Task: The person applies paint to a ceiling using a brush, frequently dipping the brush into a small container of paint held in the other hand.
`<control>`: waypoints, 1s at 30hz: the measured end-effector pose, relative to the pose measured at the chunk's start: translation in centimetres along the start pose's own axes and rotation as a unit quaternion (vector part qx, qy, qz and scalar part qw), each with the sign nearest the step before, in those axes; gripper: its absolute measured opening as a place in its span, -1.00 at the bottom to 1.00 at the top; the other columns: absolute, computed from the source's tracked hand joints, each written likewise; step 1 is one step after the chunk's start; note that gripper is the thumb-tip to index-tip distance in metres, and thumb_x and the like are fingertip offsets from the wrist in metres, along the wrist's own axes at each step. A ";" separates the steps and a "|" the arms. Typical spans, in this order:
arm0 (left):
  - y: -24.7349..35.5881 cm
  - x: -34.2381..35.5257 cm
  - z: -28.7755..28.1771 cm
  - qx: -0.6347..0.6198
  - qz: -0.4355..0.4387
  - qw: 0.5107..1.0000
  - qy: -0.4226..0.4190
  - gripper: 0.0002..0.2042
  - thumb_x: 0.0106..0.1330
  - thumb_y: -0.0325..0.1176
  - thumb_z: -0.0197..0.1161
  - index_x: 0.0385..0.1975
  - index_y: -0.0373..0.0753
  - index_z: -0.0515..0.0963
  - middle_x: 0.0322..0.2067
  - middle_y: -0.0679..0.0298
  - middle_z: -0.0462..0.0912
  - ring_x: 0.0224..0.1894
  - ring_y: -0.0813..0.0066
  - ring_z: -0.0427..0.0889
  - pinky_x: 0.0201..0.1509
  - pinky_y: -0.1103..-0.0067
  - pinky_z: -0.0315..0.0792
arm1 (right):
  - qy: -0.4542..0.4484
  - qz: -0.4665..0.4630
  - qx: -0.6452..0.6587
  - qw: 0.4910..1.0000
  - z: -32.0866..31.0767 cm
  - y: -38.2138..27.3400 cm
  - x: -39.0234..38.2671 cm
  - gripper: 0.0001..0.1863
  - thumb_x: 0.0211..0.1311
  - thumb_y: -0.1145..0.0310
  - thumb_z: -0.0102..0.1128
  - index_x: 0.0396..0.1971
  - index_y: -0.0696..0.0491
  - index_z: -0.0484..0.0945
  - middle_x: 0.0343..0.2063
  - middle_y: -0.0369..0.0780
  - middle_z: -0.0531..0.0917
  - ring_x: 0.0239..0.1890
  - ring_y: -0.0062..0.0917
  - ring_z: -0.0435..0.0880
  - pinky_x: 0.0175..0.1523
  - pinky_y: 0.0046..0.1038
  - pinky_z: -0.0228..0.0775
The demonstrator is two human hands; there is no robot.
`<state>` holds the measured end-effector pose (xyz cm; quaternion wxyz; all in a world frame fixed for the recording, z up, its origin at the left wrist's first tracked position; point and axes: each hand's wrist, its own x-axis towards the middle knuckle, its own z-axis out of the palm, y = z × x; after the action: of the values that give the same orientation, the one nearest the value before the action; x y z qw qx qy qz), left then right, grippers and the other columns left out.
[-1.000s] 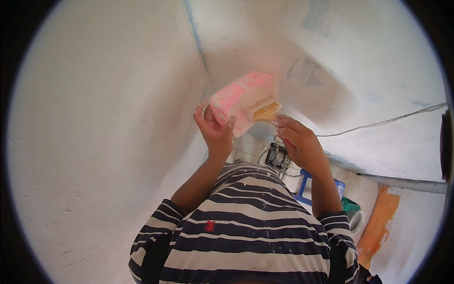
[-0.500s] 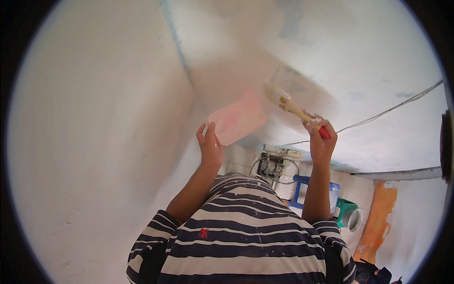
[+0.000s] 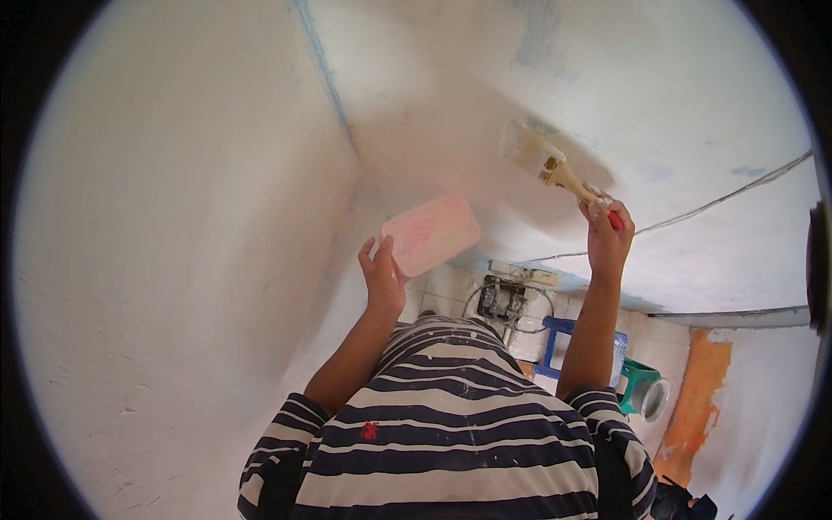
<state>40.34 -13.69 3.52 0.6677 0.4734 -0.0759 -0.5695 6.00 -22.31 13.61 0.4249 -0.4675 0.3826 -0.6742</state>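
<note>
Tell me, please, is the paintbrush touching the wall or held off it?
Touching: the paintbrush bristles press flat against the white wall, held by the right hand.

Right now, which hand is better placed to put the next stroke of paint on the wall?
The right hand. It grips the paintbrush with the bristles against the wall. The left hand is lower, holding the pink tray away from the wall.

The 2 walls meet at a corner line [image 3: 334, 95], closing off room ahead. Between the left hand [image 3: 383, 282] with its pink tray [image 3: 431, 232] and the right hand [image 3: 607, 238] with the brush [image 3: 542, 160] lies open air. A cable [image 3: 719, 204] runs along the right wall near the brush. Below, a bucket [image 3: 529, 334], blue stool [image 3: 563, 347] and green tub [image 3: 641, 390] crowd the floor.
</note>
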 end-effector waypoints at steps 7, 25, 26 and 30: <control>0.2 0.2 0.2 0.000 0.001 1.000 0.001 -0.29 0.31 -0.14 0.27 0.31 -0.06 -0.05 0.24 0.15 0.26 0.26 0.26 0.32 0.15 0.10 0.35 | 0.009 0.008 0.020 1.000 -1.9 -1.4 -0.8 -0.89 0.32 0.57 0.13 -0.20 0.25 0.50 0.00 0.07 0.58 0.13 -0.21 0.57 0.25 -0.25 0.49; -0.4 1.4 0.6 0.020 -0.027 0.999 -0.014 -0.26 0.30 -0.14 0.29 0.32 -0.11 -0.06 0.25 0.13 0.26 0.24 0.23 0.35 0.07 0.06 0.40 | -0.039 0.052 -0.061 0.996 1.7 0.8 -0.8 -0.92 0.29 0.61 0.14 -0.25 0.27 0.54 -0.03 0.04 0.60 0.10 -0.21 0.58 0.20 -0.24 0.49; -0.4 1.3 0.7 0.015 -0.024 1.000 -0.011 -0.26 0.30 -0.13 0.28 0.32 -0.11 -0.06 0.25 0.13 0.26 0.24 0.23 0.35 0.08 0.05 0.40 | -0.038 0.053 -0.061 0.996 1.5 0.7 -0.7 -0.92 0.29 0.61 0.14 -0.25 0.27 0.54 -0.03 0.04 0.60 0.10 -0.21 0.58 0.20 -0.24 0.49; -0.7 1.9 -0.3 0.003 -0.015 1.000 -0.015 -0.26 0.30 -0.14 0.28 0.32 -0.10 -0.06 0.26 0.14 0.26 0.25 0.22 0.35 0.09 0.04 0.39 | 0.047 0.003 -0.062 0.997 -1.8 -1.2 -1.0 -0.84 0.29 0.56 0.18 -0.17 0.27 0.52 0.00 0.07 0.59 0.09 -0.22 0.58 0.22 -0.22 0.48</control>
<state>40.68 -15.01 2.05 0.6562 0.4681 -0.0809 -0.5863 4.21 -20.77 13.97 0.3788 -0.4601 0.4445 -0.6688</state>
